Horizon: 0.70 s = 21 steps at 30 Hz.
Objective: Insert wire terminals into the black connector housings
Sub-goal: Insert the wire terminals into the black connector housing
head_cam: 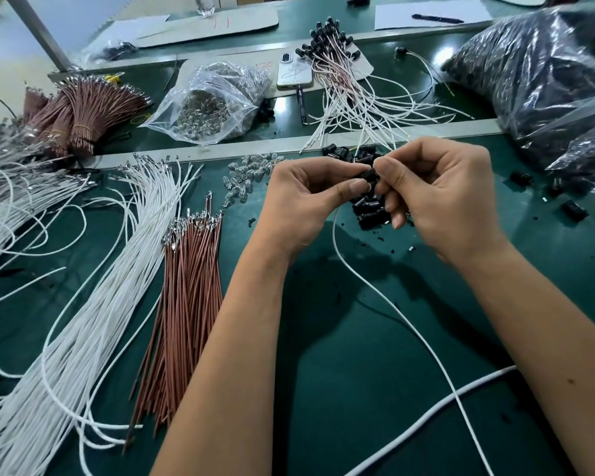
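Above the green mat both hands meet at a small black connector housing (370, 175). My right hand (440, 197) pinches the housing between thumb and fingers. My left hand (303, 197) pinches the top end of a thin white wire (392, 300) right at the housing; the wire trails down toward the near right. Its terminal is hidden by my fingers. Loose black housings (371, 209) lie in a pile just under my hands. A fan of white wires (93, 304) and a bundle of brown wires (186, 286) lie to the left.
Small clear bulbs (244, 176) sit left of my hands. Finished wired housings (340, 73), a phone (294, 70) and a clear bag of bulbs (217, 104) lie beyond a metal rail (461, 130). A large bag of black parts (543, 73) fills the right. A thick white cable (443, 403) crosses near right.
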Tool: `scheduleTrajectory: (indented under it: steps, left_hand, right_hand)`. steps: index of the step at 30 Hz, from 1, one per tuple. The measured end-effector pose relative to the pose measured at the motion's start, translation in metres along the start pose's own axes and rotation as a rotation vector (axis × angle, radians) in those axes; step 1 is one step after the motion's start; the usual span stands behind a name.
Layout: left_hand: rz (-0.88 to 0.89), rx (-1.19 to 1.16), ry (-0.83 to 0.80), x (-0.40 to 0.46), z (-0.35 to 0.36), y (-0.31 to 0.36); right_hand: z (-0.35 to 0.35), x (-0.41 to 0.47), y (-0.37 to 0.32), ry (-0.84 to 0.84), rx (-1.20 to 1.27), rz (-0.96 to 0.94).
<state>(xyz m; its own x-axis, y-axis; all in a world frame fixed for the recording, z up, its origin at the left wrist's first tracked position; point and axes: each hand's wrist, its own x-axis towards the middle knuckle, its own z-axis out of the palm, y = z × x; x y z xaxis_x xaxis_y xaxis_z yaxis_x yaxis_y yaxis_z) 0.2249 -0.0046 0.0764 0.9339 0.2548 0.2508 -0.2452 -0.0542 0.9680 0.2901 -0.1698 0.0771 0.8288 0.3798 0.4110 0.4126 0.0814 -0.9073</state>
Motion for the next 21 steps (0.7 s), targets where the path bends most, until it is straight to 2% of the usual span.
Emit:
scheduleTrajectory:
  steps: [5, 11, 16, 21]
  left_hand:
    - [-0.021, 0.008, -0.003, 0.0000, -0.0009, -0.0013]
    - [0.024, 0.061, 0.007, 0.0017, 0.0030, -0.0021]
    - [0.068, 0.085, 0.044, 0.0015, 0.0026, -0.0035]
    - [0.103, 0.111, 0.018, 0.0021, 0.0024, -0.0037]
  right_hand:
    - [0.0007, -0.0009, 0.0000, -0.006, -0.076, -0.039]
    - [0.0057, -0.0016, 0.0024, 0.036, 0.174, 0.094]
    - [0.0030, -0.0008, 0.0000, -0.013, 0.110, 0.077]
    - [-0.0024, 0.0008, -0.0019, -0.050, 0.182, 0.181]
